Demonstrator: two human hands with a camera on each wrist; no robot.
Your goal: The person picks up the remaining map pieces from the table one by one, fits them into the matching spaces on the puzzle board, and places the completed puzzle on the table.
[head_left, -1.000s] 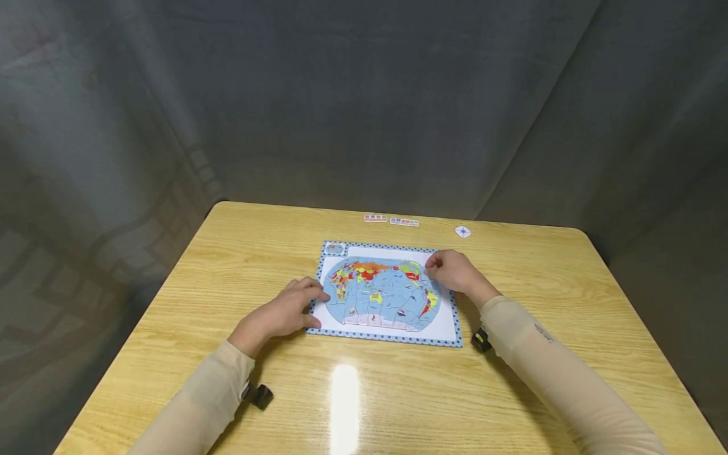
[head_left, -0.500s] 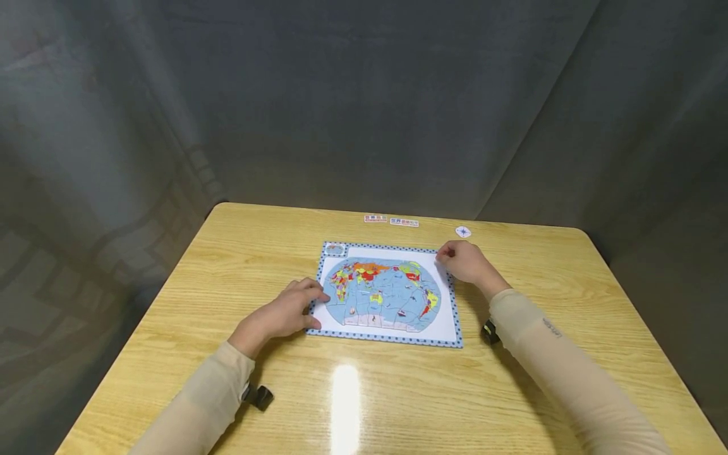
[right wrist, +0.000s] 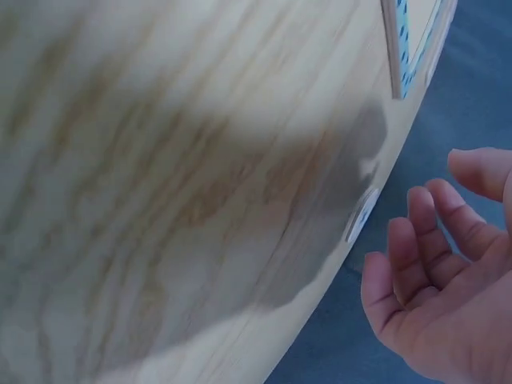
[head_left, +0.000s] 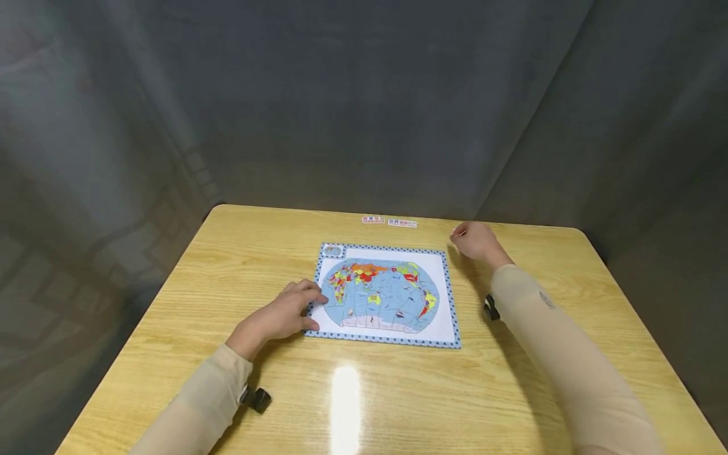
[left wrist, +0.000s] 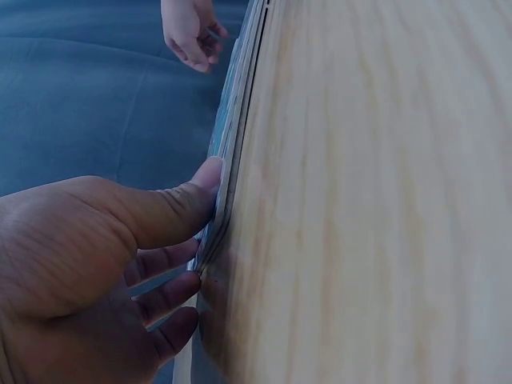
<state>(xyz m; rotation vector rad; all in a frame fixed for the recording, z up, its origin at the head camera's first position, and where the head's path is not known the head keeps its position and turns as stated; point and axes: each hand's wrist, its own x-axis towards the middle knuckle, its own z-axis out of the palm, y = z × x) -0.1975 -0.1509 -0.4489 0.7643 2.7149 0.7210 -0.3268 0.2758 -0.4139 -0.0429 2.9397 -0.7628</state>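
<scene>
A world map jigsaw puzzle (head_left: 392, 287) with a blue dotted border lies flat on the wooden table. My left hand (head_left: 287, 311) rests at its left edge, thumb near the front corner and fingers loosely spread. The left wrist view has that thumb (left wrist: 188, 210) on the board's edge, with the other fingertips against its side. Beyond the puzzle's back right corner, my right hand (head_left: 478, 242) reaches over a small compass rose piece, mostly hidden in the head view. From the right wrist, the compass rose piece (right wrist: 362, 214) lies on the table, apart from the loosely curved fingers.
Two small title strips, one with red lettering (head_left: 373, 220) and one with blue and red lettering (head_left: 402, 223), lie near the table's back edge. A dark grey curtain (head_left: 364, 114) hangs behind the table (head_left: 398, 398).
My right hand has left the map's upper right part and moved back and right, over the compass rose piece. The left hand has stayed at the puzzle's left edge.
</scene>
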